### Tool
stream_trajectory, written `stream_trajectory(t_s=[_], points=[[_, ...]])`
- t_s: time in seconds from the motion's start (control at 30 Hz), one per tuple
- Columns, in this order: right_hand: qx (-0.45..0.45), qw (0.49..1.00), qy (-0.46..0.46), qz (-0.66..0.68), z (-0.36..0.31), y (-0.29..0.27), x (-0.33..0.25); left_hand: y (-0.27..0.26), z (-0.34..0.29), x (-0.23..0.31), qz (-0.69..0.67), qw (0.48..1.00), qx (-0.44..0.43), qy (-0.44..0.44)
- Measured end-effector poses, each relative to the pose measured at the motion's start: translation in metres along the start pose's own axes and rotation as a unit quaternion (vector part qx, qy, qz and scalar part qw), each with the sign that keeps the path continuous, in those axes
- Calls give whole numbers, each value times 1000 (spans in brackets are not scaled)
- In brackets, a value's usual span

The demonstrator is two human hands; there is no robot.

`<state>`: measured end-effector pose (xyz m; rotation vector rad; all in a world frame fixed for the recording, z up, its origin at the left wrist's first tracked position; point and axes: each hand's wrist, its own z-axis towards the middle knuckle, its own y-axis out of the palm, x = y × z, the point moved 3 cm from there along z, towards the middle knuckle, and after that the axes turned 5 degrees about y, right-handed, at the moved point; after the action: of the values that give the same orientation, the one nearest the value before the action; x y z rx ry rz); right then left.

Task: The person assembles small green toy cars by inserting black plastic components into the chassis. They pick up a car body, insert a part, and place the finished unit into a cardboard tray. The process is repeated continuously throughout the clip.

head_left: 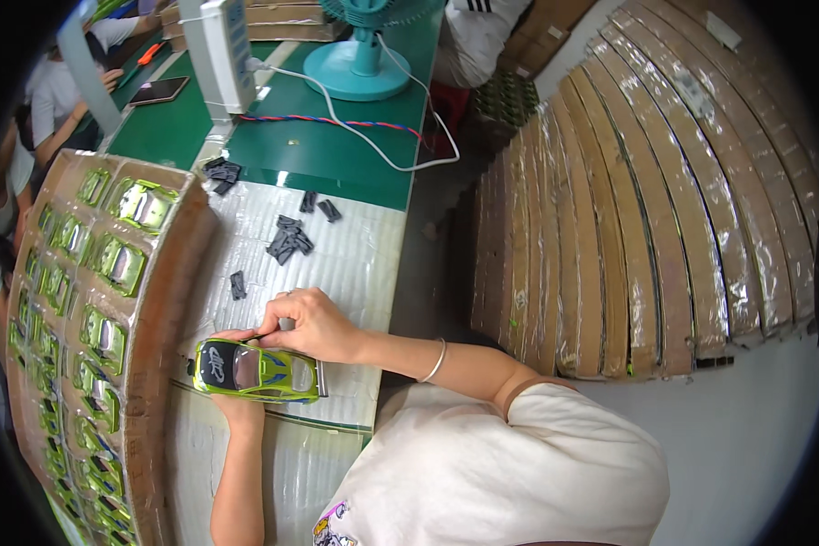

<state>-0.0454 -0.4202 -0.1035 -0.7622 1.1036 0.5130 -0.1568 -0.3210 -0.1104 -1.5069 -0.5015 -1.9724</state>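
Observation:
A lime-green toy car body (287, 375) with a black front panel and blue markings lies across my left hand (235, 407). That hand grips it from beneath, with its fingers mostly hidden and some fingertips showing along the far edge. My right hand (314, 326) is closed in a pinch at the same far edge, near the windshield. A small dark part shows at its fingertips, partly hidden by them. Beyond the hands, small black plastic parts (288, 240) lie in a loose pile, with a single black part (237, 286) nearer to me.
At left stands a cardboard tray (146, 400) holding rows of green car bodies (120, 264). A teal fan (359, 68), a power strip (230, 55) and cables occupy the far table. Cardboard trays (601, 218) are stacked at right. Other people sit at far left, near a phone (159, 90).

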Motion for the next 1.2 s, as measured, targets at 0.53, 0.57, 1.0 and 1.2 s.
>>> stream_trajectory(t_s=[0.53, 0.57, 1.0, 1.2], points=[[53, 993, -100, 34, 3, 4, -10, -10, 1, -16, -262, 949, 19, -172], [55, 993, -100, 38, 2, 6, -10, -10, 0, -17, -269, 948, 16, -171], [52, 994, -91, 31, -1, -1, -7, -5, 2, -20, -219, 972, -8, -89], [-63, 949, 91, 294, 2, 5, 4, -13, 13, 12, -36, 997, -29, -66]])
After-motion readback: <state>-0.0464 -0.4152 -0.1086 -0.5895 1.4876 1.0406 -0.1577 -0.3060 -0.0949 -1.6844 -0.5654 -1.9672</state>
